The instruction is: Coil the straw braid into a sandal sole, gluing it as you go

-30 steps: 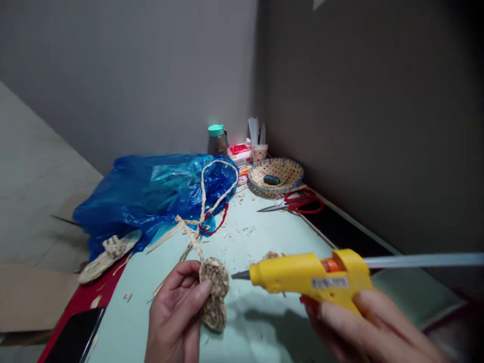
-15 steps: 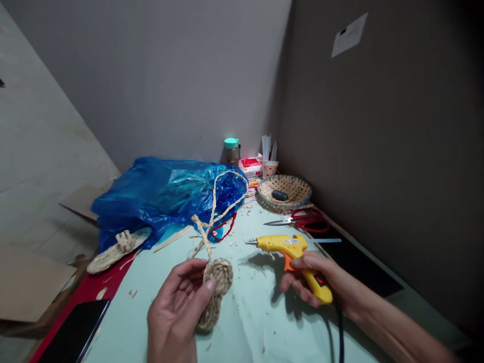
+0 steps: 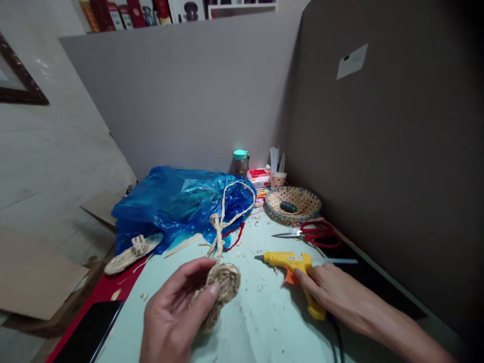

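My left hand is closed on a small coiled sole of braided straw, the thumb pressing its face and the fingers behind. A pale straw braid runs from the sole's top away over the table and loops on the blue bag. At the right, my right hand lies over the handle of a yellow hot glue gun with an orange trigger. The gun rests on its side on the table, nozzle pointing left, a clear glue stick out of its back. Some right fingers are hidden beneath.
A blue plastic bag fills the back left, with a finished straw slipper in front and a phone nearer. Red-handled scissors and a woven basket lie beyond the glue gun. Straw scraps dot the pale green tabletop.
My right hand has lowered the glue gun onto the table and turned palm down over its handle. My left hand still holds the sole, now tilted slightly. The view has tipped upward.
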The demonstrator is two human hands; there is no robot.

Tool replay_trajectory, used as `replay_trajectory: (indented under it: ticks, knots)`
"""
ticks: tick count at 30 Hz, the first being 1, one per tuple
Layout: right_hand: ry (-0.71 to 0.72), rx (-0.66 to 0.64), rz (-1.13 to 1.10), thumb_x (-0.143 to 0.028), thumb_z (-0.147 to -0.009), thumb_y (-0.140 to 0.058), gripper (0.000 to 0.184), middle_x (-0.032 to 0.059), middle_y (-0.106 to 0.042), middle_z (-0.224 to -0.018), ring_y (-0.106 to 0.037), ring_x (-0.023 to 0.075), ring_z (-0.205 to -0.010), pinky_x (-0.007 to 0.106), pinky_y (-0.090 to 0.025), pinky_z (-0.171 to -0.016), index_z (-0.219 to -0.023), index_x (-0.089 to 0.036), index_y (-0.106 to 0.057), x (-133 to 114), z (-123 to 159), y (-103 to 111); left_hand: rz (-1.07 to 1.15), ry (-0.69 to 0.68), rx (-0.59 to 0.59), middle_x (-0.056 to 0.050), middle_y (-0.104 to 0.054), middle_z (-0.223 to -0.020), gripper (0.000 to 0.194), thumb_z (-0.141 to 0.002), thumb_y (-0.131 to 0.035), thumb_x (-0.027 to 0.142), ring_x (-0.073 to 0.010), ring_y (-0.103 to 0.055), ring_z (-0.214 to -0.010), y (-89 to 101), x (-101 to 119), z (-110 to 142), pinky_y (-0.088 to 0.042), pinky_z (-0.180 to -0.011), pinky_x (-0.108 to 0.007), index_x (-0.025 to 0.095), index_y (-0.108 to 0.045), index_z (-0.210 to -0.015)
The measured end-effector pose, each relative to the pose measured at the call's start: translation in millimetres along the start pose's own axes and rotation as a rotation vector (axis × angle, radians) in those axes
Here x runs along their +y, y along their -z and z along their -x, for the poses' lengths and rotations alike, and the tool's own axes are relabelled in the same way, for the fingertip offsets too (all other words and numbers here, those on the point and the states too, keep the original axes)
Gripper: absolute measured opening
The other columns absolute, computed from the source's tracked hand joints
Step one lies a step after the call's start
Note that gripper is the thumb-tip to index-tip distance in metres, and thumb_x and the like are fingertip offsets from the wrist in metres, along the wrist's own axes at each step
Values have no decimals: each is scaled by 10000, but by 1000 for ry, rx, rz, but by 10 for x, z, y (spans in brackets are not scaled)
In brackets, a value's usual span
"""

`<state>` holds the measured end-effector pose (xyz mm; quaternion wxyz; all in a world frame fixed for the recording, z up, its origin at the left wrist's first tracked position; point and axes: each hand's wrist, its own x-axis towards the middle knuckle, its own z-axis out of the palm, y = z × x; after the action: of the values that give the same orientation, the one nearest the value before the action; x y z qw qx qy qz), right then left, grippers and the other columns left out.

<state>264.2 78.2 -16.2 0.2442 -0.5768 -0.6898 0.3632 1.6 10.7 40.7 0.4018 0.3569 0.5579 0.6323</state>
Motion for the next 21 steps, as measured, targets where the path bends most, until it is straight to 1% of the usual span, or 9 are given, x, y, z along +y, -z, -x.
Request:
replay_trajectory:
  ticks: [2, 3, 5, 8, 9, 10, 13, 17, 21]
  knots:
    - [12, 36, 99, -526, -864, -582, 522, -29, -319, -458, -212, 134, -448, 322, -169, -519, -447, -251, -431, -59, -4, 61, -44, 1, -51, -67, -786, -849, 321, -603, -881, 365, -216, -728, -795, -33, -43, -4, -565, -730, -226, 209, -798, -870]
    - [22, 43, 122, -515, -870, -581, 501, -25, -339, -465, -233, 137, -452, 320, -184, -522, -467, -243, -458, -110, -3, 89, -69, 0, -77, -73, -784, -840, 312, -609, -874, 374, -221, -725, -787, -46, -66, -6, -562, -736, -241, 209, -800, -864]
    - [80, 5, 110, -514, -908, -553, 434, 11, -489, -546, -388, 165, -511, 309, -264, -545, -592, -218, -569, -259, -7, 123, -110, -3, -127, -79, -782, -836, 287, -621, -859, 385, -225, -717, -779, -76, -106, -3, -555, -733, -251, 217, -807, -848]
    - [181, -163, -78, -526, -984, -455, 401, 22, -689, -843, -598, 178, -748, 270, -414, -669, -850, -218, -674, -541, -66, 84, -151, 0, -200, -73, -770, -808, 221, -632, -835, 371, -228, -710, -750, -125, -148, 21, -546, -690, -254, 235, -817, -806]
    - [202, -246, -293, -503, -962, -531, 347, 34, -704, -938, -610, 189, -849, 266, -425, -727, -901, -203, -692, -626, -102, 49, -167, 2, -218, -71, -767, -803, 199, -631, -829, 360, -231, -709, -738, -138, -161, 30, -544, -678, -259, 241, -819, -790]
    - [206, -293, -370, -488, -936, -587, 298, 19, -706, -996, -613, 182, -913, 250, -433, -767, -949, -214, -702, -698, -141, 9, -188, 4, -229, -68, -767, -799, 178, -628, -826, 347, -232, -706, -728, -146, -176, 37, -542, -670, -264, 247, -820, -776]
    - [185, -384, -584, -431, -885, -681, 232, -10, -681, -892, -599, 142, -844, 227, -442, -762, -913, -201, -694, -815, -232, -105, -256, 13, -231, -59, -779, -822, 149, -611, -827, 310, -238, -705, -748, -141, -225, 44, -541, -668, -267, 265, -823, -753]
    - [197, -447, -751, -381, -868, -729, 211, -20, -642, -833, -565, 117, -784, 220, -435, -735, -851, -190, -642, -810, -214, -159, -278, 9, -234, -54, -794, -856, 148, -615, -832, 310, -250, -713, -792, -101, -272, 30, -555, -687, -272, 282, -829, -759]
    - [271, -400, -721, -318, -935, -653, 140, 0, -651, -879, -591, 147, -864, 255, -464, -810, -875, -192, -640, -764, -106, -123, -253, 30, -248, -51, -795, -849, 151, -634, -828, 316, -258, -725, -786, -90, -291, 29, -566, -690, -289, 294, -831, -783]
